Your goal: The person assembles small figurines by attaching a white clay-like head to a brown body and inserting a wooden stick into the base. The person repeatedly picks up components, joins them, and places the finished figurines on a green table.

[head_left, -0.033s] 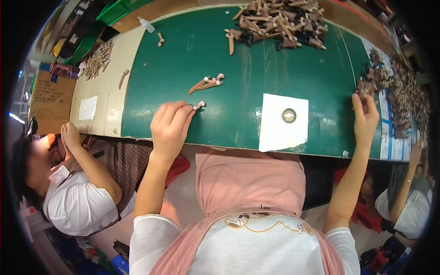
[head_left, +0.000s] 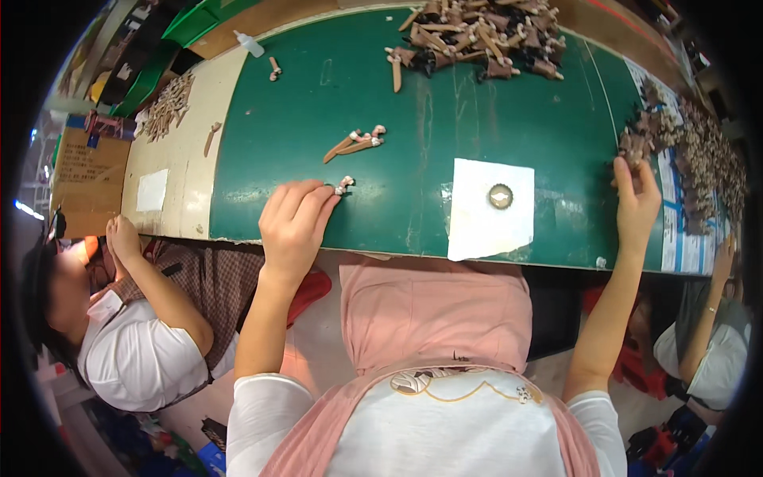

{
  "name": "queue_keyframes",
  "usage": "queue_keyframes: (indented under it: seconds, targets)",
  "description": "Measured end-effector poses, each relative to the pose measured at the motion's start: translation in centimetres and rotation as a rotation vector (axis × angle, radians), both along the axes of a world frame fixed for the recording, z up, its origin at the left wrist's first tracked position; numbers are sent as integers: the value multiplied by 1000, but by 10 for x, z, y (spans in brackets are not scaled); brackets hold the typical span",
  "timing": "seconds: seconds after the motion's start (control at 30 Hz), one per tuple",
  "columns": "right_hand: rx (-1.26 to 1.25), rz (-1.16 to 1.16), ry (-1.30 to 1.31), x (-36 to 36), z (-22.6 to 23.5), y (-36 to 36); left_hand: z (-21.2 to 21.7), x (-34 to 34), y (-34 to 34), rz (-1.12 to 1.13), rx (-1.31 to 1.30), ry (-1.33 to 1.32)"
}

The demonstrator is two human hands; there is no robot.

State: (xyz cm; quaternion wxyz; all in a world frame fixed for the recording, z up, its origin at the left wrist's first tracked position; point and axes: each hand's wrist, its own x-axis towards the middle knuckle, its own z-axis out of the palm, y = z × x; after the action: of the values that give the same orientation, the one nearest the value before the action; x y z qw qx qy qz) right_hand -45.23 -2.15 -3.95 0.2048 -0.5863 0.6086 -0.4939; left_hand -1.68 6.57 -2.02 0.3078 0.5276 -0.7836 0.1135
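Cardboard [head_left: 89, 171] stands at the far left edge, below green bins [head_left: 163, 52] that run along the bench's upper left corner. A co-worker in a white shirt [head_left: 131, 358] sits low on the left, one hand [head_left: 123, 237] raised near the bench edge. The bench's left strip is cream [head_left: 179, 183], with a white slip [head_left: 152, 190] on it and a heap of small tan sticks [head_left: 168, 105] higher up. A white bottle [head_left: 249, 44] lies near the top.

The rest of the top is a green mat [head_left: 493, 111], scuffed with pale streaks. The left hand [head_left: 292, 226] rests on the mat's near edge, fingers curled, their tips pinching a small pale piece [head_left: 345, 185] that lies on the mat. Just beyond it lie two brown sticks with pale ends [head_left: 356, 144], side by side. A large pile of brown parts [head_left: 481, 36] sits at the mat's far edge.

A white paper square [head_left: 489, 226] lies right of centre at the near edge, a metal ring [head_left: 500, 195] on it. The right hand [head_left: 636, 203] reaches to the mat's right end, fingertips in a heap of dark parts [head_left: 683, 151]; whether it grips one cannot be told. Another person's arm [head_left: 711, 310] shows at the far right. A pink apron [head_left: 433, 318] fills the lower middle.
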Motion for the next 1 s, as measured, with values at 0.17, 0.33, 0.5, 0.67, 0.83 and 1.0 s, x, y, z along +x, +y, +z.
queue_keyframes:
  seconds: [0.17,0.33,0.5,0.67,0.83,1.0]
  targets:
    - [-18,61,-277,16,27,26,22,-6,-13,8,374,99]
    - [235,353,-486,66,32,65,47,-62,-18,-184,612,398]
    - [145,238,-655,85,16,68,48,-129,-32,-415,509,164]
    - [98,226,-688,81,11,71,46,-142,-35,-443,478,-24]
    - [119,255,-678,79,13,70,42,-146,-36,-459,476,-124]
    - [154,234,-771,78,19,72,44,-146,-34,-391,430,93]
